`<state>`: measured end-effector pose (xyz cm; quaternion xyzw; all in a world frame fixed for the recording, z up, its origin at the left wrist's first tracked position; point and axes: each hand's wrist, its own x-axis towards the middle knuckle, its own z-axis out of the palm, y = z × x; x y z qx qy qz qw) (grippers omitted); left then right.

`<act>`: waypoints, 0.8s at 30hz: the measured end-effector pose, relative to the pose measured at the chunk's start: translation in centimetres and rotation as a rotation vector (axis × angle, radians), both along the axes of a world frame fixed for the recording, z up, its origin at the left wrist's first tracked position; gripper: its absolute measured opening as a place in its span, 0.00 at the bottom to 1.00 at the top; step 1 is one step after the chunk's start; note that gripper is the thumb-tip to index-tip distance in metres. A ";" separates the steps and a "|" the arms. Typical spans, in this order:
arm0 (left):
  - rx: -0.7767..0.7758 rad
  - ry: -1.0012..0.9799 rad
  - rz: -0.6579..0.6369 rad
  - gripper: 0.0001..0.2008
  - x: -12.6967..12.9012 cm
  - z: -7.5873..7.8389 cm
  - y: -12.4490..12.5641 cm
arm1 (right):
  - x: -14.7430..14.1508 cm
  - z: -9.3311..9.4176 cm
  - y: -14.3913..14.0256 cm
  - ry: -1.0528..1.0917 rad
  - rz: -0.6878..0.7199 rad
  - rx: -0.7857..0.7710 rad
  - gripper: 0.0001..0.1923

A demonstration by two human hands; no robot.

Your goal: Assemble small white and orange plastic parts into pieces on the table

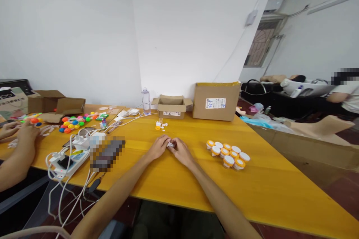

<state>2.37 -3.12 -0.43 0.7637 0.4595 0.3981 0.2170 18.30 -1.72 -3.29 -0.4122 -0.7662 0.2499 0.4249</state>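
forearms bare — no sleeves | wrists — no watch, no gloves

Left hand [158, 148] and right hand [180, 151] meeting on a small white piece [171, 144] above the yellow table [269, 190], cluster of orange-and-white capped jars [228, 155] just right, open cardboard box [171, 106] behind, co-worker's hands [19, 130] by coloured balls [71, 123] far left

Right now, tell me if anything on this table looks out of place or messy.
Little stands out. A few small caps and bits lie scattered loose beyond both hands, apart from the neat cluster of orange-and-white jars. White cables from the power strip trail in a tangle over the table's near edge. No spill or damage shows.
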 end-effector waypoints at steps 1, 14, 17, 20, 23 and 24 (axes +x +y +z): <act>-0.017 -0.033 -0.006 0.18 -0.2 -0.1 0.0 | 0.0 0.2 -0.2 0.011 0.017 -0.007 0.04; -0.136 -0.144 0.002 0.19 -0.1 0.5 -0.2 | 0.0 0.6 -0.2 0.232 0.087 -0.177 0.12; -0.134 -0.167 0.026 0.20 -0.1 0.5 -0.1 | -0.1 0.5 0.1 0.290 0.111 -0.239 0.16; -0.132 -0.153 0.035 0.20 -0.1 0.5 0.0 | 0.0 0.5 0.1 0.295 0.124 -0.236 0.13; -0.117 -0.107 0.062 0.19 -0.1 0.6 -0.2 | 0.0 0.5 0.1 0.272 0.126 -0.188 0.11; -0.107 -0.086 0.072 0.19 0.0 0.7 -0.2 | 0.0 0.5 0.1 0.267 0.119 -0.173 0.11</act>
